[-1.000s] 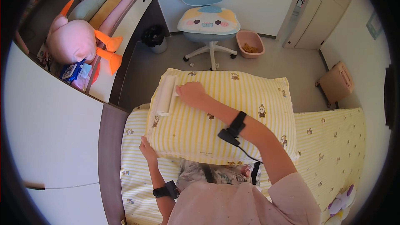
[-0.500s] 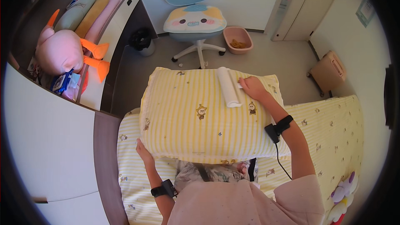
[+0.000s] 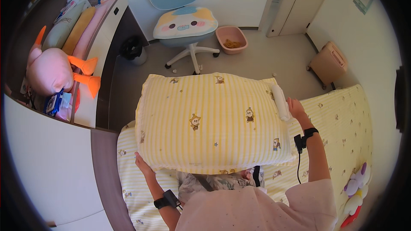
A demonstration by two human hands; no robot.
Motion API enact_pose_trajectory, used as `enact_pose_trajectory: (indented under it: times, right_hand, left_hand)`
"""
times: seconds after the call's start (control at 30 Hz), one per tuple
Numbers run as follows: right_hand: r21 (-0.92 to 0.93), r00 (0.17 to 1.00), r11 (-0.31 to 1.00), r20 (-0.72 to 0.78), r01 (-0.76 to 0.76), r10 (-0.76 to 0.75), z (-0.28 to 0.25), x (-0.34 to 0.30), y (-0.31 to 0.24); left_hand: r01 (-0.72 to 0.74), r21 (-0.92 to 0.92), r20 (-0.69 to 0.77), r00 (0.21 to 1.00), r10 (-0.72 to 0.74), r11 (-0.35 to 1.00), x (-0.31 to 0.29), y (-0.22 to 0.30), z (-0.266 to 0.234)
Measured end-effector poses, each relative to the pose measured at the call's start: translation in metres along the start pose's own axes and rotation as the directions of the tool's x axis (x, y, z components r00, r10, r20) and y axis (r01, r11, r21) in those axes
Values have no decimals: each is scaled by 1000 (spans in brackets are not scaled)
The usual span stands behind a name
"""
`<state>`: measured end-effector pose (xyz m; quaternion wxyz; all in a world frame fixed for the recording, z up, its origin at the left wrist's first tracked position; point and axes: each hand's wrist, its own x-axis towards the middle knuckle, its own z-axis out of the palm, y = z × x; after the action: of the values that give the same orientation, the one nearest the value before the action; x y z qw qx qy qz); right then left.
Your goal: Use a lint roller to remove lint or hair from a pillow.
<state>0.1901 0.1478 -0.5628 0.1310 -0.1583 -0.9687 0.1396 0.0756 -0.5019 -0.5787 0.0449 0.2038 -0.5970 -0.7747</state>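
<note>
A pillow in a yellow-and-white striped case with small cartoon figures lies across my lap. My left hand grips its near left corner, the fingertips partly hidden by the edge. On the pillow's right edge rests a white lint roller, lying lengthwise from far to near. My right hand is closed round its handle, which is mostly covered by the fingers. Both wrists wear black straps with small devices.
Beneath me spreads a bed with matching striped bedding; plush toys lie at its right. Beyond are a blue chair, a pink basin, a black-lined bin and a suitcase. Left, a shelf holds a pink plush.
My right hand has moved the lint roller rightward, from the pillow's upper right area to its right edge. My left hand keeps its hold on the corner. The whole view has shifted slightly.
</note>
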Motion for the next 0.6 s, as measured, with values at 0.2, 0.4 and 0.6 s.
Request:
enact_pose_trajectory:
  times: [0.2,0.4,0.6]
  right_hand:
    - [-412,965,903,166,-120,204,-43,-25,42]
    - [-156,927,916,-134,-369,351,-47,-3,73]
    - [28,950,999,309,28,-35,-17,91,-115]
  left_hand:
    - [-22,48,-7,1000,22,999,-7,-2,-7]
    - [-42,13,40,998,42,999,-7,-5,-14]
    - [-39,51,23,999,38,998,-3,-2,-15]
